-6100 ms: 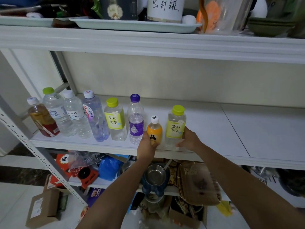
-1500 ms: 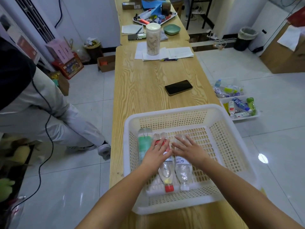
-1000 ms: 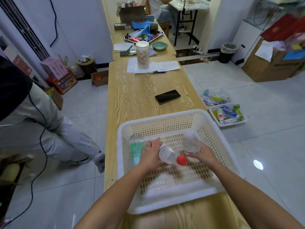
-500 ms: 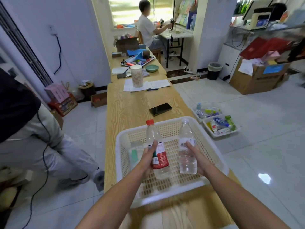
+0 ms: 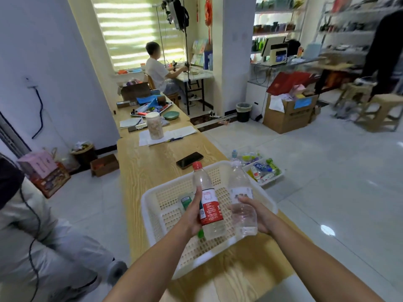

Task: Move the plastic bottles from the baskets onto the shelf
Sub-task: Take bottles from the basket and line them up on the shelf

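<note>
Left hand [image 5: 192,214] first: the thumb lies up the side of a clear plastic bottle with a red cap and red label [image 5: 209,207], and the rest of the fingers curl round the back where I can't see them. The right hand [image 5: 258,214] grips a second clear plastic bottle with a pale label [image 5: 242,199], thumb across the front and fingers wrapped behind. Both bottles are upright, just beside each other, and held over the white lattice plastic basket [image 5: 150,216].

A green-labelled bottle [image 5: 186,201] lies in the basket, mostly hidden behind the left hand. A green cap [image 5: 200,233] peeks out under the wrist.

The basket fills nearly the whole width of the light wooden table [image 5: 152,168], and its right corner reaches the table's edge. A black phone [image 5: 189,160] lies just beyond the far rim, and further up the table there's a tall lidded jar [image 5: 154,126] standing on papers.

On the left it's tight: a person in pale clothes [image 5: 50,243] is crouched near the table. On the right there's wide bare tile floor [image 5: 327,182], with two small white baskets of bottles [image 5: 261,171] on it near the table.

The pale label's print is too blurred to read. The far right of the room is smeared, and a dark-clothed figure [image 5: 386,51] is cut off by the frame there.
</note>
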Demonstrator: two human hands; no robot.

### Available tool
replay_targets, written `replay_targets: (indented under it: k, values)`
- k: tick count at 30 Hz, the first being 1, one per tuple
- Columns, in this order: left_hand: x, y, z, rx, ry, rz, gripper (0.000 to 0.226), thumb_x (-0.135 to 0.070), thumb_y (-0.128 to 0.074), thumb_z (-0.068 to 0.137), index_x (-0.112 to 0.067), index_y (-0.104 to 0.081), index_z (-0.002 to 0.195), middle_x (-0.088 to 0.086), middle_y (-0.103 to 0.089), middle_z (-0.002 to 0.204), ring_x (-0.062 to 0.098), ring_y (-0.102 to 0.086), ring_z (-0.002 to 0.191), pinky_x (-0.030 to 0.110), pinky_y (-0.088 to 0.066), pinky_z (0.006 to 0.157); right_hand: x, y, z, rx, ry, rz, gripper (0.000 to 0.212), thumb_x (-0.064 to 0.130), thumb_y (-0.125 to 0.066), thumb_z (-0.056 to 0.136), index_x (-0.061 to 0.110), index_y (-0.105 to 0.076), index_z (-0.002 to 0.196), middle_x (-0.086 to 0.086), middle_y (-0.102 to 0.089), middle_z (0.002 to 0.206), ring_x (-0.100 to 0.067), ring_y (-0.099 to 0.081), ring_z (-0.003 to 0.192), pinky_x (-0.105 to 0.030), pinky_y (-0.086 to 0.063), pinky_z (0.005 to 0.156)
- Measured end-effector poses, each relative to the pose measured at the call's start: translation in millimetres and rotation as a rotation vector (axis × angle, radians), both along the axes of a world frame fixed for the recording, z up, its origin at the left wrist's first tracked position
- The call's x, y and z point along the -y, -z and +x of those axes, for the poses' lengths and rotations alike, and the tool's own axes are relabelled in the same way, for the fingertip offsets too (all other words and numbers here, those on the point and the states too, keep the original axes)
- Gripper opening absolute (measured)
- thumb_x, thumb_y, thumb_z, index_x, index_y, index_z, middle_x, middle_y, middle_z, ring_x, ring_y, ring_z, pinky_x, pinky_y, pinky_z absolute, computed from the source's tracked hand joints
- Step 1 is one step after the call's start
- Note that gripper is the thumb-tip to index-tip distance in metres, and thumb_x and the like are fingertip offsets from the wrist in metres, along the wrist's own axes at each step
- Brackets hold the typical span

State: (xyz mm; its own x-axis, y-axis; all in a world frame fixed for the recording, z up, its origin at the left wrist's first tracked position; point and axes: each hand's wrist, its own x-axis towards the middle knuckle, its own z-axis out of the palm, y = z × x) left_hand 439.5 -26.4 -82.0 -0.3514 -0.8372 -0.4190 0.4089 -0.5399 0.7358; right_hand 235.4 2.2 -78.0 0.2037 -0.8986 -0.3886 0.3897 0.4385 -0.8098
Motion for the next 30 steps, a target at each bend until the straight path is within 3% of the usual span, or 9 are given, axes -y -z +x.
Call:
replay_targets:
  k: [3, 5, 7, 9, 11, 15, 21, 24, 30]
  values:
    - [-3, -6, -12, -0.008, 0.099, -0.013, 0.074, -0.061, -0.06, 0.075, -0.007, -0.056, 0.126, 0.02, -0.067, 0.114, 0.036, -0.064, 0.105, 0.055, -0.044, 0.101, -23, -8, -7, 0.015, 0.11, -0.013, 0.049, 0.021, -0.064, 0.084, -0.001, -0.054, 0.127, -0.029, -0.058, 0.125, -0.04, -0.06, 0.108, -0.053, -0.047, 0.097]
    - [-11, -10, -19, 0.0, 0.167, -0.011, 0.073, -0.061, -0.06, 0.075, -0.008, -0.056, 0.125, 0.019, -0.066, 0.108, 0.034, -0.064, 0.098, 0.055, -0.046, 0.099, -45, -9, -12, 0.016, 0.2, -0.009, 0.056, 0.021, -0.063, 0.086, -0.003, -0.047, 0.135, -0.031, -0.05, 0.133, -0.043, -0.051, 0.118, -0.057, -0.036, 0.107]
    - [-24, -15, -24, -0.005, 0.234, -0.002, 0.057, -0.054, -0.06, 0.082, -0.008, -0.059, 0.116, 0.017, -0.069, 0.098, 0.031, -0.068, 0.087, 0.05, -0.054, 0.089, -72, -14, -12, -0.037, 0.305, -0.001, 0.057, 0.025, -0.067, 0.082, -0.001, -0.051, 0.13, -0.028, -0.058, 0.124, -0.04, -0.056, 0.109, -0.053, -0.043, 0.101]
    - [-38, -18, -28, -0.018, 0.31, 0.016, 0.034, -0.035, -0.062, 0.089, -0.006, -0.059, 0.108, 0.013, -0.071, 0.083, 0.026, -0.07, 0.073, 0.043, -0.059, 0.074, -104, -13, -12, -0.068, 0.44, 0.023, 0.055, 0.029, -0.071, 0.076, 0.004, -0.057, 0.122, -0.02, -0.067, 0.103, -0.031, -0.062, 0.089, -0.046, -0.049, 0.086]
    - [-52, -20, -34, -0.01, 0.413, 0.021, 0.023, -0.012, -0.059, 0.091, -0.001, -0.056, 0.111, 0.015, -0.067, 0.087, 0.026, -0.066, 0.076, 0.042, -0.057, 0.076, -139, -7, -12, -0.087, 0.582, 0.049, 0.058, 0.03, -0.071, 0.076, 0.003, -0.057, 0.126, -0.02, -0.063, 0.106, -0.033, -0.058, 0.093, -0.051, -0.046, 0.093]
    - [-90, -20, -54, -0.012, 0.69, -0.06, 0.031, 0.012, -0.046, 0.082, -0.003, -0.058, 0.107, 0.012, -0.067, 0.082, 0.022, -0.065, 0.072, 0.032, -0.058, 0.07, -221, -4, -12, -0.143, 0.783, 0.099, 0.054, 0.034, -0.066, 0.079, 0.006, -0.056, 0.123, -0.016, -0.061, 0.104, -0.03, -0.049, 0.094, -0.044, -0.037, 0.092]
    - [-191, -27, -106, -0.06, 0.861, -0.156, 0.042, 0.007, -0.064, 0.076, -0.007, -0.059, 0.115, 0.013, -0.066, 0.1, 0.024, -0.064, 0.084, 0.038, -0.054, 0.082, -361, -22, -19, -0.206, 1.069, 0.086, 0.032, 0.028, -0.065, 0.083, 0.012, -0.06, 0.11, -0.016, -0.07, 0.103, -0.03, -0.058, 0.092, -0.043, -0.045, 0.091]
    - [-251, -34, -131, -0.065, 0.991, -0.176, 0.034, 0.007, -0.067, 0.076, -0.007, -0.057, 0.105, 0.012, -0.065, 0.085, 0.022, -0.065, 0.071, 0.038, -0.058, 0.072, -432, -30, -19, -0.194, 1.231, 0.078, 0.036, 0.025, -0.064, 0.086, 0.005, -0.058, 0.116, -0.016, -0.072, 0.094, -0.027, -0.062, 0.08, -0.037, -0.049, 0.078]
    - [-400, -55, -166, -0.109, 1.2, -0.234, 0.046, 0.008, -0.067, 0.079, -0.007, -0.051, 0.118, 0.019, -0.06, 0.1, 0.029, -0.06, 0.087, 0.051, -0.05, 0.09, -580, -36, 4, -0.162, 1.513, 0.117, 0.059, 0.025, -0.071, 0.078, 0.003, -0.054, 0.13, -0.022, -0.064, 0.114, -0.034, -0.06, 0.102, -0.047, -0.044, 0.099]
